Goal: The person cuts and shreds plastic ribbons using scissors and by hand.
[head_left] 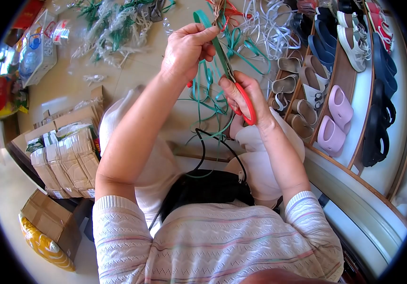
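Note:
In the head view, my left hand [186, 51] is closed in a pinch on a green plastic strap [200, 17], which loops up above the fingers. My right hand [251, 93] is wrapped round a pair of scissors [245, 105] with red handles. The blades point up toward the left hand and lie along the strap; whether they are open or closed on it I cannot tell. Below and beyond the hands hang and lie loose green straps [233, 40]. A tangle of white straps [272, 21] lies just past the right hand.
To the right stands a shoe rack [340, 85] with sandals, sneakers and pink slippers [339, 103]. White and green plastic scraps [113, 31] cover the floor ahead. On the left are a taped cardboard box [66, 158], a yellow bag [45, 244] and a white basket [47, 52]. A black bag [208, 189] rests on my lap.

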`<action>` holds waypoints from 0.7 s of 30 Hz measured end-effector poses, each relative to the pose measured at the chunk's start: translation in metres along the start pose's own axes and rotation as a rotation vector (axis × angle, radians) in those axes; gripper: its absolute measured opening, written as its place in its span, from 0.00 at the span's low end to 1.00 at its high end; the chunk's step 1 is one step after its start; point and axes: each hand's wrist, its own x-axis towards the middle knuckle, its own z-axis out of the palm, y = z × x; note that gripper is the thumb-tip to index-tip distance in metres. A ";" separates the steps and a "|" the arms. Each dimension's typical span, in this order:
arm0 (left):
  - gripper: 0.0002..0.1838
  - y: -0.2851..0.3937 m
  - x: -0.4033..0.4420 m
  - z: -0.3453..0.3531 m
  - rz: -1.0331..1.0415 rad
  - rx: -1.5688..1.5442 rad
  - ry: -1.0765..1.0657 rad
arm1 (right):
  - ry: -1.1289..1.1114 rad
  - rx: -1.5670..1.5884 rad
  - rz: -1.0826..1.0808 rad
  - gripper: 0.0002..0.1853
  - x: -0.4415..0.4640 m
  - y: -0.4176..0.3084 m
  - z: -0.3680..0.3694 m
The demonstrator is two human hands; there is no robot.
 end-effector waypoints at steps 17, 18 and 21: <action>0.06 0.009 0.005 -0.010 -0.013 -0.053 -0.067 | 0.463 -0.733 -0.471 0.17 -0.003 -0.002 0.015; 0.06 0.009 0.004 -0.010 -0.014 -0.056 -0.070 | 0.465 -0.740 -0.484 0.17 -0.003 -0.003 0.015; 0.06 0.009 0.006 -0.011 -0.035 -0.045 -0.073 | 0.458 -0.737 -0.480 0.17 -0.004 -0.001 0.014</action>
